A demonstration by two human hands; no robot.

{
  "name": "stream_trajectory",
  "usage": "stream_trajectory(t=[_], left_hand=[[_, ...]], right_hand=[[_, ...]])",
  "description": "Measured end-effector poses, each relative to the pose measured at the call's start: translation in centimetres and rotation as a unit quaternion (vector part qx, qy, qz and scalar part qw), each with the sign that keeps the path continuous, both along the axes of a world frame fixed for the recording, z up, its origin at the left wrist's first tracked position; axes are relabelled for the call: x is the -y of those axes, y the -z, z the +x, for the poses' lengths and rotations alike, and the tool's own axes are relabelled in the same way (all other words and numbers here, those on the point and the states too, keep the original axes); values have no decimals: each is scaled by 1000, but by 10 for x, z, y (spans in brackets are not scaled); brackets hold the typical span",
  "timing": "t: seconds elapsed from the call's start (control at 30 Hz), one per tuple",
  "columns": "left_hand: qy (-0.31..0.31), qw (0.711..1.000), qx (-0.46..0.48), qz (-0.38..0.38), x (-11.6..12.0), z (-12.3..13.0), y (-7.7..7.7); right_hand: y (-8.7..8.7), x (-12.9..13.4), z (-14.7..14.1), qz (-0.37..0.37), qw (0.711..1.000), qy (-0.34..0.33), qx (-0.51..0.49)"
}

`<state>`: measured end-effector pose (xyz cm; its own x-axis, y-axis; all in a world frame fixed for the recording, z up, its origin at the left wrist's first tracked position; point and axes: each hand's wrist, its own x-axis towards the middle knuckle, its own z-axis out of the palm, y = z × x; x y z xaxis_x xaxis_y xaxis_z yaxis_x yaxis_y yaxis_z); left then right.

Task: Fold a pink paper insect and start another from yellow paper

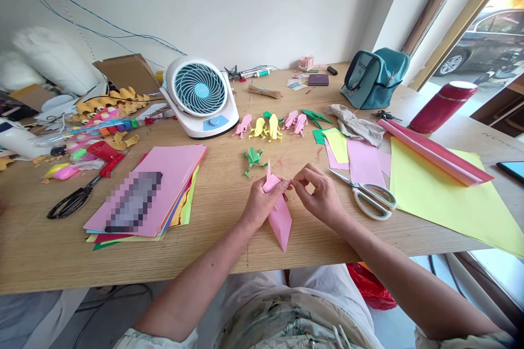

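Note:
A pink folded paper (pixel 280 223) with pointed ends stands out above and below my left hand (pixel 264 200), whose fingers and thumb are closed around its middle. My right hand (pixel 317 192) is closed in a pinch beside my left thumb, at what looks like a small side point of the same paper; the fingertips partly hide that spot. Just beyond my left hand sits a green origami frog (pixel 254 157). Behind it is a row of folded paper figures: yellow ones (pixel 274 128), pink ones (pixel 300 123) and green ones. White-handled scissors (pixel 371 199) lie right of my right hand.
A stack of coloured paper (pixel 180 169) with black scissors (pixel 77 196) beside it lies left. At the back stand a white fan (pixel 200 92) and a teal bag (pixel 370 79). Yellow sheets (pixel 450 202), a rolled pink sheet (pixel 434 152) and a red flask (pixel 444 106) are right.

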<state>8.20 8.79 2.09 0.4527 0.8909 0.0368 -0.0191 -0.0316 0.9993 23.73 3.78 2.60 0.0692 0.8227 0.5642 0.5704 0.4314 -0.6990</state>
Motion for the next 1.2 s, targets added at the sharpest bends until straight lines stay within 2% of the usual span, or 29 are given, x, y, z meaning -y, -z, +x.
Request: stream_trajectory(t=[0.13,0.27,0.4,0.53,0.6,0.67,0.77,0.87,1.0,1.1,1.2], left_hand=[[4,1000,9,-15,-1,-1,-1],[23,997,58,-47,-2,-2,-1],[-16,995,67,-78,-5,-3,1],[-42,993,85,-64,-6,-2,4],[-42,994,92,-44,-6,-1,5],[-35,994,98,-31,-6,1,5],[-26,994,105,-28,-4,3,7],[-15,993,112,-25,-3,3,8],[9,993,113,-16,-4,2,5],[20,995,101,-13,-4,-2,-1],[57,993,96,-43,-5,-7,-7]], right_hand=[[-2,-2,3,13,1000,15,-2],[-1,-4,7,-5,1000,17,-16],[1,-4,9,-55,996,15,-72],[1,-4,10,-112,983,11,-142],[3,-5,8,-128,980,-9,-149],[5,-6,6,-152,975,-57,-150],[10,-8,1,-190,957,-137,-170],[13,-10,-3,-205,937,-181,-219],[15,-12,-2,-201,925,-199,-254],[14,-12,-1,-202,924,-189,-265],[13,-11,2,-225,919,-169,-275]])
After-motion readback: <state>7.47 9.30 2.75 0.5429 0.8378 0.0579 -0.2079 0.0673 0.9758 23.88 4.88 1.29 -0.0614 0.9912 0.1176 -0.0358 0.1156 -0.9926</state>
